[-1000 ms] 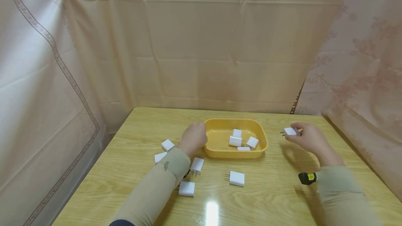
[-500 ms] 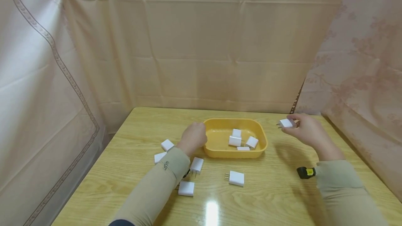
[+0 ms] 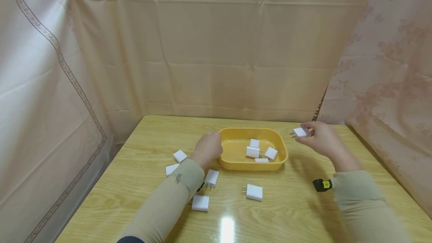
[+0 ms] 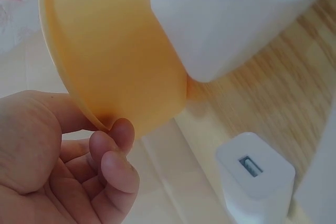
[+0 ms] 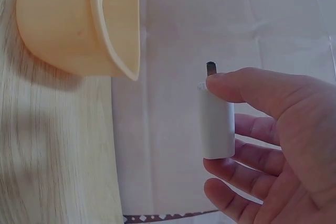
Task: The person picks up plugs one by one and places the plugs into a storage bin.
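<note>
A yellow plastic basket [image 3: 233,165] stands on the table with several white chargers [image 3: 252,151] inside. At its left end my left hand [image 3: 207,148] pinches the rim between thumb and curled fingers, as the left wrist view shows on the basket wall [image 4: 121,72]. To the right of the basket, above the table, my right hand [image 3: 325,141] holds a white plug charger [image 3: 300,132] between thumb and fingers. Its prongs point left, toward the basket. In the right wrist view the thumb lies by a prong of the charger [image 5: 218,124].
More chargers lie on the wooden table [image 3: 287,213]: one charger [image 3: 254,192] in front of the basket, others such as this charger [image 3: 200,203] around the left forearm. Cloth curtains [image 3: 216,48] hang behind and at both sides.
My right hand has risen slightly and moved left toward the basket with the charger in it. The left hand keeps its grip on the rim, and the basket has stayed in place.
</note>
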`<action>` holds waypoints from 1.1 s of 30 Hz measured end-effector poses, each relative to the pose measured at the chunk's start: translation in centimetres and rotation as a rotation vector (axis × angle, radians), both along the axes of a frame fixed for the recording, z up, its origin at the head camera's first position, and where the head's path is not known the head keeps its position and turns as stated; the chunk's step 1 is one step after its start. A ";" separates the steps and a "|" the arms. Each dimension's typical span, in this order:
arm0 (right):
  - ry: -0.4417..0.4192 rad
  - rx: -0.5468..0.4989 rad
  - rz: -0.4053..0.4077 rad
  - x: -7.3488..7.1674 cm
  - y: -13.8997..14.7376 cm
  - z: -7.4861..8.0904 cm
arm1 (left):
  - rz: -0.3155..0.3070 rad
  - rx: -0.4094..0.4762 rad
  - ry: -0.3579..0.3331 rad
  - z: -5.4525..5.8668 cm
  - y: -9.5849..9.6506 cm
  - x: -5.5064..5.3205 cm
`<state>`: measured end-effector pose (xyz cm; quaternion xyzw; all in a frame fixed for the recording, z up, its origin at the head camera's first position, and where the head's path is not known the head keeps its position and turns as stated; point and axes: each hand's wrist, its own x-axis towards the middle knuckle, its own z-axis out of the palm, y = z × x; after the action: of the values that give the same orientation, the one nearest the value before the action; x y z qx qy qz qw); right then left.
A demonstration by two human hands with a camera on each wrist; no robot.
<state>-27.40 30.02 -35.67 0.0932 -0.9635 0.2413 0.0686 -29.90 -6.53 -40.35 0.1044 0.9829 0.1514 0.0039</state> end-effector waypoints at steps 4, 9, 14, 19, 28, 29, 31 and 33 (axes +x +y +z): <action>-0.007 0.000 0.014 -0.3 -1.0 0.0 | -0.003 0.003 0.004 0.1 0.0 0.1; -0.004 -0.009 0.041 -0.8 -2.4 -0.2 | -0.002 0.007 0.008 0.2 0.0 0.2; 0.017 -0.015 0.065 -1.2 -3.6 -0.3 | -0.004 0.008 0.020 0.2 0.0 0.2; 0.018 -0.007 0.071 -1.6 -4.9 -0.5 | -0.006 0.005 0.022 0.1 0.0 0.1; 0.044 -0.021 0.116 -2.0 -6.3 -0.8 | -0.007 -0.005 0.023 0.2 0.1 0.1; 0.041 -0.021 0.116 -2.0 -6.4 -0.8 | -0.007 -0.005 0.022 0.2 0.1 0.1; 0.042 -0.020 0.118 -2.0 -6.5 -0.9 | -0.004 -0.003 0.018 0.2 0.1 0.2; 0.046 -0.020 0.119 -2.1 -6.5 -0.9 | -0.002 0.003 0.012 0.3 0.0 0.2</action>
<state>-29.45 23.49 -36.59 0.1552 -0.9520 0.2524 0.0772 -29.71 -6.49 -40.09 0.1063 0.9826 0.1523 -0.0021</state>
